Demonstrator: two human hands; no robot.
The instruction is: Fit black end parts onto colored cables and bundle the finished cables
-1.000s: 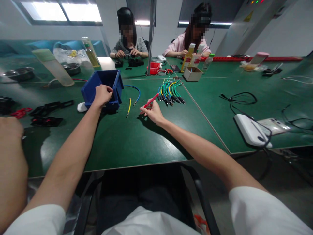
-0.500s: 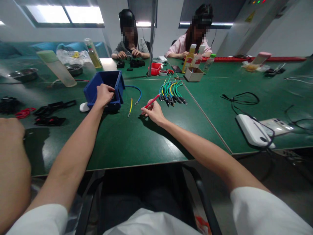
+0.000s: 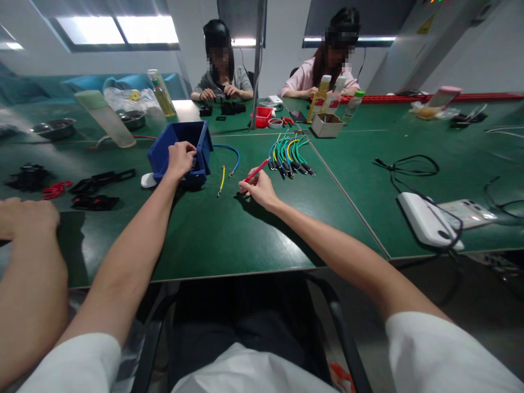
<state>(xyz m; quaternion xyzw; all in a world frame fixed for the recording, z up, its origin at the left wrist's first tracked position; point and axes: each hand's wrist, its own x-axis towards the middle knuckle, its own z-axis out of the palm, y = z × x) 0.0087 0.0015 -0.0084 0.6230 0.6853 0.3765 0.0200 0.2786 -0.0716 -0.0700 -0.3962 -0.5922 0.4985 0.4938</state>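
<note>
My left hand (image 3: 180, 160) reaches into the blue plastic bin (image 3: 158, 155), its fingers curled together near the right wall; what they pinch, if anything, is hidden. In my right hand (image 3: 260, 188) is a slim red pen-shaped tool (image 3: 256, 171), pointing up and to the right. Its tip comes close to a bunch of short green, blue and yellow wires (image 3: 291, 155) with black sleeves and metal ends. Between the bin and my right hand lie a short yellow wire (image 3: 221, 180) and a curved blue wire (image 3: 236, 155), both with metal ends.
Black and red parts (image 3: 96, 202) lie at the left, near another person's arm (image 3: 35, 262). A white device (image 3: 426, 218) with a black cable sits at the right. Farther back stand a small box (image 3: 327, 125), bottles (image 3: 318, 98) and a metal pole (image 3: 257, 65). Two people sit opposite.
The view has shifted slightly left. My left hand stays in the bin, its fingers moved a little. My right hand keeps hold of the red tool in nearly the same place.
</note>
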